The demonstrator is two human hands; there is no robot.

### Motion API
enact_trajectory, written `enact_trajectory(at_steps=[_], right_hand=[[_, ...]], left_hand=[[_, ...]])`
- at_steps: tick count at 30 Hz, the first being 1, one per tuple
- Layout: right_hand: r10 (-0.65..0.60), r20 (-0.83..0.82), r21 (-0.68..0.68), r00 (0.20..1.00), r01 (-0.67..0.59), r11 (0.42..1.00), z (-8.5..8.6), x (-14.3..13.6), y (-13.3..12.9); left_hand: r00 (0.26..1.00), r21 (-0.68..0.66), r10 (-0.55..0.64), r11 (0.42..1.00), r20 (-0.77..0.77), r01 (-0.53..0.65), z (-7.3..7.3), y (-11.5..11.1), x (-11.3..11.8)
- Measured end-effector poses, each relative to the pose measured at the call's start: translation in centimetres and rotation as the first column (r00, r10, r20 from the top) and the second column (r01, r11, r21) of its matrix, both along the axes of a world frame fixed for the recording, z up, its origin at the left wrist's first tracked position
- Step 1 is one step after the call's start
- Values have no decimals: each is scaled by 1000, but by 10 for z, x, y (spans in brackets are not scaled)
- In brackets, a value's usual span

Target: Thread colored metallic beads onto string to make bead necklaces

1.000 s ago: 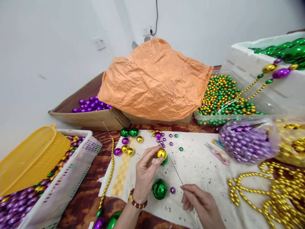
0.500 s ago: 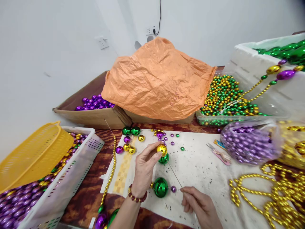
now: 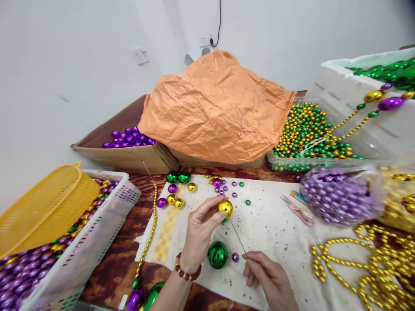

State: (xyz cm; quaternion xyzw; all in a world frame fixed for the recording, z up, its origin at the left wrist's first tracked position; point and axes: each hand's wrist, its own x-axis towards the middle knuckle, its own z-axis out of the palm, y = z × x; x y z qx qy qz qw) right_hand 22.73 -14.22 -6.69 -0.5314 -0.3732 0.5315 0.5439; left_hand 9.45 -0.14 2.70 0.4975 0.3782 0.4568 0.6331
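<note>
Between the thumb and fingers of my left hand (image 3: 201,224) is a shiny gold ball bead (image 3: 225,208). My right hand (image 3: 267,274) pinches a long thin needle (image 3: 238,236), whose upper end reaches the underside of the gold bead; whether the tip is inside it I cannot tell. A green bead shows just below the gold one, mostly hidden. On the white cloth (image 3: 269,224) under my hands lie a large green ball bead (image 3: 218,255) and a small purple bead (image 3: 235,257). A gold bead strand (image 3: 152,229) runs to the left of my left wrist.
At left stands a white basket (image 3: 106,224) of mixed beads with a yellow basket (image 3: 48,207) on it. Scissors (image 3: 297,211), a bag of purple beads (image 3: 340,196) and gold bead strands (image 3: 353,263) lie at right. Behind are an orange sack (image 3: 214,108) and a clear bin (image 3: 301,162).
My left hand has brought the gold bead slightly down and right, onto or against the needle's upper end. It now covers most of the green bead beneath. My right hand has barely shifted.
</note>
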Motion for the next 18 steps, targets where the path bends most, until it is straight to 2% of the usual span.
enact_trajectory(at_steps=[3,8,18], right_hand=[[-24,-27,13,999,25,1000,5,-3,4],[11,-58,45,998,-8,999,8,-7,10],[-13,-80,71,997,19,997,12,-13,11]], left_hand=[[999,44,-31,999,-26,32,2,-5,1],[995,88,-75,993,-61,80,8,-12,2],[998,81,-40,996,-44,44,7,-16,1]])
